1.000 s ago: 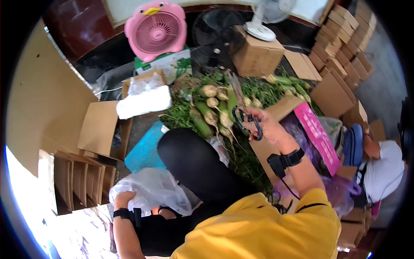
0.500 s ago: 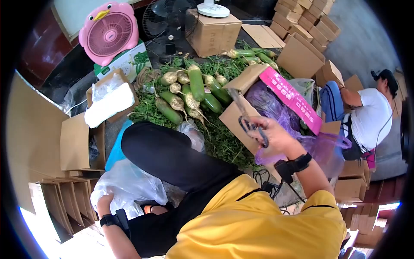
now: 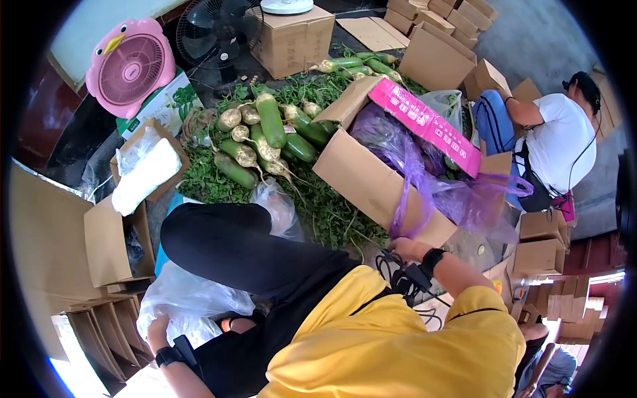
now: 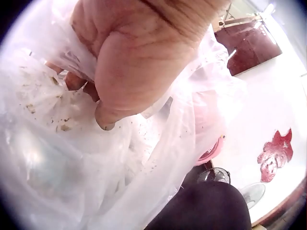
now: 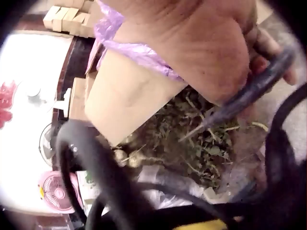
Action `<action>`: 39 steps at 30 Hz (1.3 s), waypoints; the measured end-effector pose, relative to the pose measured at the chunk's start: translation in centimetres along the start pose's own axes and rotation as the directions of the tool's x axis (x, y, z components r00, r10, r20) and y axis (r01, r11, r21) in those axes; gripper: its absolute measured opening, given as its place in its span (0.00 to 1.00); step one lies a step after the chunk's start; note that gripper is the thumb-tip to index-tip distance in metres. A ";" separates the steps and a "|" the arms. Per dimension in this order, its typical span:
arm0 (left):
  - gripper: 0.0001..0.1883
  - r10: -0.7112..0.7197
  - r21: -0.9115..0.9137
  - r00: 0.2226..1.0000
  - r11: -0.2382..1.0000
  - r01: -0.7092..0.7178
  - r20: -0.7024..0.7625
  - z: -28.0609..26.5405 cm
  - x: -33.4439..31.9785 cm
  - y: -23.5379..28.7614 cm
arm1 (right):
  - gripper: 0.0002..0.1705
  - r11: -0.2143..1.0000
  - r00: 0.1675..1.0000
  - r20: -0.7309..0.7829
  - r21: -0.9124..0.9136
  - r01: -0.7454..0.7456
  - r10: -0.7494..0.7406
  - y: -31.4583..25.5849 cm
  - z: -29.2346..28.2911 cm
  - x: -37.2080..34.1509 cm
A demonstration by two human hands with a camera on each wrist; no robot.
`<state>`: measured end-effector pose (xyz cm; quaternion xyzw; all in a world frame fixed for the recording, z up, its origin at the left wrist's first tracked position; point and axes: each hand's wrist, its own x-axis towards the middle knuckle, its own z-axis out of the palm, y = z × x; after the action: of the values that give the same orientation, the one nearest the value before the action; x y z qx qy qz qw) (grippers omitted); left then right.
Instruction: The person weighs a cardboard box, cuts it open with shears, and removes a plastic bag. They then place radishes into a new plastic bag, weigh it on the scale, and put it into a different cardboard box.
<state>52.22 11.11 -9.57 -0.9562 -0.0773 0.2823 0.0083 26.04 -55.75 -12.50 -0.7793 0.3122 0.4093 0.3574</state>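
At lower left my left hand [image 3: 158, 331] grips a clear plastic bag [image 3: 192, 295] beside my bent leg. In the left wrist view the thumb and fingers pinch the bag's film, which has brown specks on it. My right hand [image 3: 408, 249] is low beside the open carton [image 3: 378, 182], close to black cables [image 3: 400, 273]. It holds the scissors, whose dark handle [image 5: 240, 98] shows blurred along the fingers in the right wrist view. The blades are mostly hidden. Green radishes [image 3: 269, 123] lie heaped on leafy greens [image 3: 325, 199] ahead of my knee.
Purple plastic [image 3: 411, 159] spills from the carton. Beyond it a person in a white shirt [image 3: 564, 142] sits. A pink fan [image 3: 131, 69], a black fan [image 3: 219, 33] and a cardboard box [image 3: 292, 43] stand at the back. Upright cardboard pieces [image 3: 99, 331] are at lower left.
My right hand has lowered with the scissors from above the carton's near side to beside the cables. The head view has swung right. The left hand keeps hold of the plastic bag.
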 end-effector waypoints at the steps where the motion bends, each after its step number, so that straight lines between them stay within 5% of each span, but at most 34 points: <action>1: 0.26 0.011 -0.007 1.000 1.000 -0.011 -0.001 -0.1 -0.2 0.1 | 0.19 1.000 1.000 0.004 0.004 -0.002 0.002 2.1 0.1 1.4; 2: 0.26 0.023 -0.009 1.000 1.000 -0.023 -0.002 -0.3 -0.4 -0.1 | 0.16 0.904 0.976 0.148 -0.376 0.203 -0.158 5.7 0.4 4.2; 3: 0.26 0.034 -0.017 0.999 0.999 -0.035 -0.007 -0.4 -0.6 0.0 | 0.14 0.633 0.910 0.336 -0.655 0.412 -0.244 7.8 0.8 5.8; 4: 0.25 0.042 -0.024 0.999 0.999 -0.043 -0.010 -0.5 -0.9 0.0 | 0.14 0.637 0.909 0.337 -0.651 0.413 -0.245 6.0 0.0 3.7; 6: 0.24 0.063 -0.029 0.998 0.998 -0.064 -0.014 -0.7 -1.1 -0.2 | 0.14 0.890 0.970 0.191 -0.453 -0.052 0.153 2.7 -2.3 -1.1; 7: 0.24 0.072 -0.031 0.997 0.997 -0.073 -0.012 -0.9 -1.3 -0.1 | 0.18 0.875 0.977 0.111 -0.472 -0.108 0.181 2.7 -2.6 -1.8; 11: 0.23 0.099 -0.029 0.995 0.995 -0.100 -0.010 -1.5 -1.8 0.3 | 0.16 0.972 0.935 0.313 -0.212 -0.101 0.166 7.1 -2.7 -1.5; 14: 0.22 0.107 -0.053 0.994 0.993 -0.106 -0.002 -1.5 -1.8 0.1 | 0.18 0.821 0.904 0.292 -0.561 -0.101 0.311 9.0 -3.2 -3.6; 15: 0.22 0.105 -0.050 0.995 0.993 -0.104 0.000 -1.5 -1.9 -0.1 | 0.18 0.811 0.882 0.418 -0.581 0.074 0.219 21.2 1.5 3.8; 16: 0.21 0.192 0.011 0.981 0.981 -0.192 -0.032 -1.4 -2.0 -0.6 | 0.16 0.756 0.876 0.443 -0.635 0.156 0.191 13.9 -1.1 -3.3; 18: 0.20 0.270 0.074 0.961 0.961 -0.266 -0.057 -1.3 -2.1 -1.4 | 0.11 0.823 0.881 0.251 -0.522 -0.225 0.400 18.4 1.5 -1.9; 20: 0.18 0.234 -0.010 0.971 0.972 -0.235 -0.043 -1.0 -2.2 -1.7 | 0.15 0.802 0.667 0.481 -0.503 -0.323 0.570 42.5 10.8 11.5; 23: 0.18 0.311 0.054 0.940 0.950 -0.307 -0.138 -0.6 -3.6 -2.3 | 0.15 0.845 0.846 0.133 -0.240 -0.478 0.517 19.5 4.5 -1.9; 24: 0.17 0.355 0.087 0.916 0.935 -0.344 -0.187 -0.4 -4.0 -2.6 | 0.15 0.848 0.848 0.142 -0.242 -0.471 0.511 20.5 5.5 -1.2; 25: 0.17 0.241 -0.120 0.902 0.946 -0.301 -0.358 2.7 -3.8 -4.3 | 0.14 0.735 0.786 0.141 0.286 -0.614 0.602 21.7 6.5 0.0; 26: 0.12 0.335 0.178 0.930 0.935 -0.308 -0.153 -0.7 -4.8 -1.4 | 0.14 0.397 0.723 0.199 0.725 -0.563 0.662 22.6 7.4 1.1; 27: 0.11 0.383 0.218 0.910 0.913 -0.345 -0.160 -1.0 -5.3 -0.7 | 0.14 0.421 0.739 0.189 0.720 -0.552 0.646 22.0 7.3 1.6; 28: 0.11 0.426 0.256 0.890 0.890 -0.378 -0.165 -0.8 -5.7 -0.6 | 0.16 0.809 0.841 0.062 0.245 -0.534 0.537 21.8 7.1 2.4; 29: 0.09 0.446 0.259 0.882 0.879 -0.401 -0.151 -0.2 -5.0 -1.2 | 0.18 0.879 0.929 0.029 -0.335 -0.339 0.369 21.7 7.2 2.6; 30: 0.08 0.289 0.118 0.945 0.955 -0.272 -0.157 -0.3 -5.7 0.0 | 0.21 0.599 0.976 0.097 -0.800 -0.039 0.193 21.3 6.9 2.8; 31: 0.08 0.435 0.367 0.895 0.851 -0.375 -0.094 1.1 -3.8 -2.0 | 0.23 0.880 0.985 -0.050 -0.442 -0.172 0.167 19.5 5.3 0.7; 32: 0.09 0.537 0.375 0.825 0.812 -0.448 -0.177 1.8 -3.8 -2.4 | 0.25 0.983 0.970 -0.157 0.017 -0.184 0.185 18.3 4.4 -0.9; 33: 0.09 0.539 0.386 0.818 0.811 -0.440 -0.200 1.5 -4.7 -1.4 | 0.25 0.844 0.981 0.014 -0.506 0.175 -0.195 23.1 4.2 1.9; 34: 0.09 0.501 0.283 0.832 0.855 -0.434 -0.238 1.0 -5.6 0.3 | 0.24 0.960 0.982 0.135 -0.264 -0.097 0.136 18.7 1.0 -0.2; 35: 0.08 0.206 0.143 0.976 0.970 -0.195 -0.065 -0.1 -5.7 2.5 | 0.15 0.657 0.954 0.300 -0.717 0.233 -0.010 13.8 -2.1 -2.7; 39: 0.20 -0.161 -0.080 0.985 0.985 0.155 -0.067 0.0 -3.7 4.9 | 0.14 0.782 0.891 0.397 -0.618 0.081 0.221 5.7 -7.0 -8.7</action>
<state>49.85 5.69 -7.83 -0.9564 -0.1630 0.2422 -0.0024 20.35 -62.87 -3.89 -0.7245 0.0988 0.6701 0.1279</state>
